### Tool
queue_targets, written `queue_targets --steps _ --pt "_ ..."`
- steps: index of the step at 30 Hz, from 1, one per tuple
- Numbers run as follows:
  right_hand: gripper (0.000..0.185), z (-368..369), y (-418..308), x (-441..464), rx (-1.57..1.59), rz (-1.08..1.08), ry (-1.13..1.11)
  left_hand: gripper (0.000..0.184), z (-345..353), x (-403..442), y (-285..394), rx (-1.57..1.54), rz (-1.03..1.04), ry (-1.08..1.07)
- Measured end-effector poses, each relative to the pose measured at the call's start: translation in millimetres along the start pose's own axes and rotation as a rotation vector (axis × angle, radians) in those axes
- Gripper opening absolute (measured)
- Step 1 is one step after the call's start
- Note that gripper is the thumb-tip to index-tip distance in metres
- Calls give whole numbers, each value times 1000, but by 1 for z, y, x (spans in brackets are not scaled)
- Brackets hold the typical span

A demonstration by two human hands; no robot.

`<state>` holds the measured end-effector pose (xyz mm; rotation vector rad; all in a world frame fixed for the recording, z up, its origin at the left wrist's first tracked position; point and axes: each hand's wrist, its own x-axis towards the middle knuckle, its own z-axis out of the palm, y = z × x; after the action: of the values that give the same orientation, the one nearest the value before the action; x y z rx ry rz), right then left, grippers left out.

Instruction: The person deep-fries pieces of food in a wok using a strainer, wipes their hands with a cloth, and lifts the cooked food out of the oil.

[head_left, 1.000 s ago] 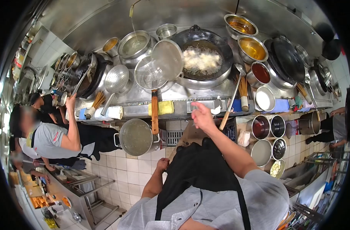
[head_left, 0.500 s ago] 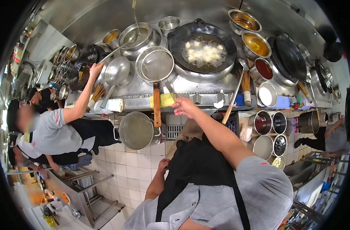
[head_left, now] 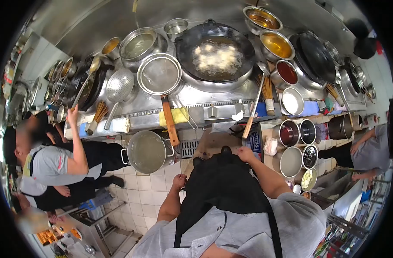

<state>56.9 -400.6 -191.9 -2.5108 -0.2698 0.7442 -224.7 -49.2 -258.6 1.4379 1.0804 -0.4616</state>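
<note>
Both of my hands are low at the sides of my black apron [head_left: 226, 185]. My left hand [head_left: 179, 182] is curled closed near the apron's left edge; what it holds, if anything, is hidden. My right hand [head_left: 246, 155] is also curled, close to the apron's top right, below the stove edge. White pieces bubble in oil in the large black wok [head_left: 188, 51] beyond my hands. A round fine strainer [head_left: 159, 74] and a wooden-handled sieve [head_left: 170, 120] lie stacked left of the wok. A ladle [head_left: 256, 101] rests at its right.
A large two-handled pot [head_left: 146, 152] stands below the stove's front edge. Sauce pots [head_left: 289, 133] cluster at the right, under bowls of oil [head_left: 277, 45]. At the left a co-worker [head_left: 54, 161] holds a ladle over another wok [head_left: 82, 88]; another person [head_left: 373, 148] stands far right.
My right hand has let go of the small round strainer's handle and drawn back from the stove edge to my apron. The left co-worker's ladle has moved back over the left wok.
</note>
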Motion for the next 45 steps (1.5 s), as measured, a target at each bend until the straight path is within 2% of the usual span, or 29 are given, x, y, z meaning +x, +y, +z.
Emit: queue_targets --steps 3,6,9,15,18,20,21,24,26,29,31,33,36,39,42,45 --pt "27 15 61 -11 -156 111 54 19 0 13 15 -110 -107 -39" --pt "22 25 105 -15 -475 -12 -408 21 0 16 37 -52 -85 -66" --pt "25 36 118 -21 -924 -267 -658 20 3 20 48 9 -47 -48" --pt "15 37 117 -24 -725 -326 -368 17 4 27 48 30 -43 -82" --pt "13 21 103 -12 -770 -377 -451 14 1 28 38 77 18 -133" --pt "15 9 90 -11 -655 -338 -376 11 -1 29 33 129 84 -175" --pt "17 7 87 -9 -598 -319 -340 10 3 26 31 -121 -48 -100" --pt "18 21 100 12 -530 -222 -373 10 -1 21 28 -168 -71 -167" --pt "20 26 106 17 -363 -119 -388 10 -1 16 25 -183 -95 -133" --pt "22 51 129 26 -303 -47 -332 10 1 7 22 -206 -81 -105" --pt "21 52 123 22 -301 6 -253 12 2 3 21 -176 -73 -85" --pt "19 28 85 1 -275 95 -157 13 4 -4 28 -100 -84 -58" --pt "19 25 98 0 -792 -410 -359 12 6 2 22 -114 -87 -63" --pt "17 27 103 -1 -560 -239 -428 14 5 8 20 -65 -99 -109" --pt "18 25 106 0 -669 -253 -444 9 6 11 20 -117 -91 -54" --pt "22 32 110 8 -892 -376 -477 8 4 20 19 -202 -88 -119"
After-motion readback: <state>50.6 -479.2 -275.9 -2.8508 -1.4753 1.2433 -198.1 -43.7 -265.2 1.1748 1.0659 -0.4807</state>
